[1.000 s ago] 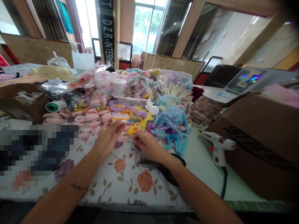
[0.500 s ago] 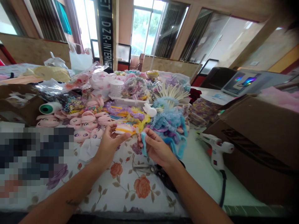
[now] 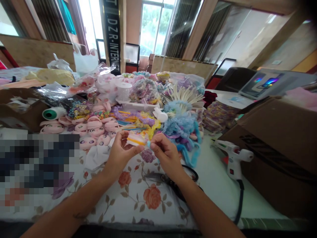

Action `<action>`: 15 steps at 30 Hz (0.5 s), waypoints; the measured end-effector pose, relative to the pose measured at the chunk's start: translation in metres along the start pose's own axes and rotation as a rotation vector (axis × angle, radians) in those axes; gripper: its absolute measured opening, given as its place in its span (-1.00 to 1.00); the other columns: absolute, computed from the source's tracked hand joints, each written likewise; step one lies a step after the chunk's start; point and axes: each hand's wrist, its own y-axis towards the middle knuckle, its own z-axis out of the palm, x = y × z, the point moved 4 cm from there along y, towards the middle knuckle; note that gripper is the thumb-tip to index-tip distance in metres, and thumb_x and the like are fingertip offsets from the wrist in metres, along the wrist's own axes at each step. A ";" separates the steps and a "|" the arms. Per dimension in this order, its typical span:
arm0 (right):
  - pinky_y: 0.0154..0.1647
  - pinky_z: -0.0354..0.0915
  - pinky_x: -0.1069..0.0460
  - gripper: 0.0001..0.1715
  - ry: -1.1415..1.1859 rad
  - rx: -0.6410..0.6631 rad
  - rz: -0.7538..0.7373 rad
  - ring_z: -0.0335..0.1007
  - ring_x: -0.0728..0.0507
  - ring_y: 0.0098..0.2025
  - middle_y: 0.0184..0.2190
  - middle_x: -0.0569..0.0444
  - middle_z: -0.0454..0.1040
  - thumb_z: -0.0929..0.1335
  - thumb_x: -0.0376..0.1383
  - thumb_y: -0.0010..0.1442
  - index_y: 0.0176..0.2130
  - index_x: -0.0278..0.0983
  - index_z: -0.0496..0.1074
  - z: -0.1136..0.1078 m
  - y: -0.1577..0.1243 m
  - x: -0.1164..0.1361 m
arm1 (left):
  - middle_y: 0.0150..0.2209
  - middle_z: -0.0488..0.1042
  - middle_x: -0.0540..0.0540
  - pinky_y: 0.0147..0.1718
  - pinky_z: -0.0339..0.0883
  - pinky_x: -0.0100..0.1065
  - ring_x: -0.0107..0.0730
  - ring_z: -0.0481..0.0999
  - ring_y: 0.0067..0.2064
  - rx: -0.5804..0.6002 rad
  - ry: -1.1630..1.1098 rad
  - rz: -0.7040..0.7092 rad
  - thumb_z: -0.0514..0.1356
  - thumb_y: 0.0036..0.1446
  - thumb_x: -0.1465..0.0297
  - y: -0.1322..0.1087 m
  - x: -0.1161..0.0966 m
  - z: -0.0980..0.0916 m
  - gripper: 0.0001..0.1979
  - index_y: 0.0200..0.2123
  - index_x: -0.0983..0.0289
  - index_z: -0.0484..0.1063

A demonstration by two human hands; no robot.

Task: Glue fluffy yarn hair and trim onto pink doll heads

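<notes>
2 hands, curled inward, nearly meet, pinching striped piece and blue bit.

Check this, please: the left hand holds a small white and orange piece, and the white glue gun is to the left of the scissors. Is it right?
Not quite: in the head view, the white glue gun is to the right of the scissors, not the left. The left hand does hold a small white and orange piece.
</notes>
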 end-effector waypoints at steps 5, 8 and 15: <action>-0.36 0.13 0.04 -0.87 -0.068 -0.004 -0.087 0.18 -0.06 -0.37 -0.44 0.13 0.29 0.32 -0.33 0.22 -0.40 -0.23 0.36 0.001 0.003 0.002 | -0.19 0.32 0.01 -0.24 0.38 -0.39 -0.38 0.44 -0.17 -0.012 -0.002 0.044 0.46 -0.29 0.37 -0.001 -0.003 0.000 -0.42 -0.20 0.22 0.24; -0.32 0.15 0.03 -0.89 -0.083 -0.022 -0.104 0.21 -0.07 -0.35 -0.42 0.13 0.30 0.32 -0.35 0.21 -0.39 -0.23 0.38 0.001 0.003 0.003 | -0.19 0.31 0.01 -0.19 0.37 -0.37 -0.38 0.44 -0.15 -0.003 -0.006 0.045 0.46 -0.28 0.39 -0.002 -0.004 0.001 -0.42 -0.20 0.22 0.23; -0.34 0.19 0.03 -0.89 -0.129 -0.083 -0.101 0.24 -0.08 -0.36 -0.43 0.12 0.32 0.33 -0.34 0.21 -0.39 -0.22 0.38 0.002 -0.001 0.001 | -0.18 0.29 0.00 -0.16 0.35 -0.37 -0.40 0.41 -0.13 0.010 0.016 0.069 0.45 -0.28 0.40 -0.002 -0.005 0.001 -0.40 -0.18 0.22 0.22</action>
